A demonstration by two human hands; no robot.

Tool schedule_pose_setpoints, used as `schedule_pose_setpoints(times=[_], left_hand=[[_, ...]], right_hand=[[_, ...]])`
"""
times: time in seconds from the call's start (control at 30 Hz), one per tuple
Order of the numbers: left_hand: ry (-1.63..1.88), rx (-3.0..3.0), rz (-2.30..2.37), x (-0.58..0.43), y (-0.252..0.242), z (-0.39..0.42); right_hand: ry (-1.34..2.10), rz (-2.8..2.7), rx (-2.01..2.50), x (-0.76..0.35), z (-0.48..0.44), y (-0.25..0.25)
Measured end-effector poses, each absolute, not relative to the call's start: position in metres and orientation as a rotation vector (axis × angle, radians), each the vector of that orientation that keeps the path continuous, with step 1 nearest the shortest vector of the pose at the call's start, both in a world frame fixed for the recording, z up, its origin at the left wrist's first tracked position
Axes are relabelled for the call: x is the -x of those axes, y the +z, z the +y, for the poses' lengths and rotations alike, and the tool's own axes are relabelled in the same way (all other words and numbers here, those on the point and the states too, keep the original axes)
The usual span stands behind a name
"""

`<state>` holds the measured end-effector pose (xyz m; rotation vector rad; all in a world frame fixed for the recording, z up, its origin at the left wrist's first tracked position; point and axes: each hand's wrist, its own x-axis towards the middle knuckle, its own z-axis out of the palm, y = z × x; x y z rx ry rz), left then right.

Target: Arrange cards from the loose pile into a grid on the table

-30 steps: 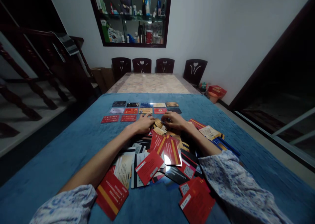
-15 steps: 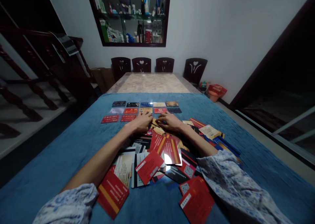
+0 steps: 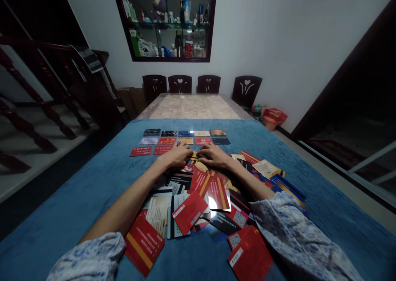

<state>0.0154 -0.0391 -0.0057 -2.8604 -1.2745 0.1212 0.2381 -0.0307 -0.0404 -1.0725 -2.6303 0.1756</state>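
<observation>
My left hand [image 3: 177, 154] and my right hand [image 3: 214, 155] face each other at the far edge of a heap of cards. Between their fingertips lies a yellow bank card [image 3: 194, 154], pinched at its two sides; my fingers partly cover it. Beyond my hands are rows of bank cards laid face up, among them a red card with a round mark [image 3: 203, 141] and a dark blue card [image 3: 221, 141]. Two red cards start the nearest row, including the left one [image 3: 140, 151]. Under my wrists spreads the loose heap, with a red card [image 3: 189, 212] on top.
A blue cloth [image 3: 102, 182] covers the near part of the table, and a marbled tabletop [image 3: 198, 106] shows beyond it. More cards, including a cream one [image 3: 265, 168], lie beside my right forearm. Chairs [image 3: 180, 84] stand at the far end.
The view has shifted slightly, so everything sits a little lower and to the right. Both hands stay at the yellow card, their fingers drawn slightly closer around it.
</observation>
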Motion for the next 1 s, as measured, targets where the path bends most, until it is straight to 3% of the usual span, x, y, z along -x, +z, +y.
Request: schedule_pose_setpoints(times=[0.37,1.0], left_hand=[[0.051,2.931,-1.232,-0.007,-0.003,-0.031],[-0.695,3.052,-1.265,0.004,-0.009,-0.014]], right_hand=[[0.205,-2.614,1.033,-0.244,-0.028,-0.040],[0.071,-2.367,1.170,-0.240,-0.026,-0.044]])
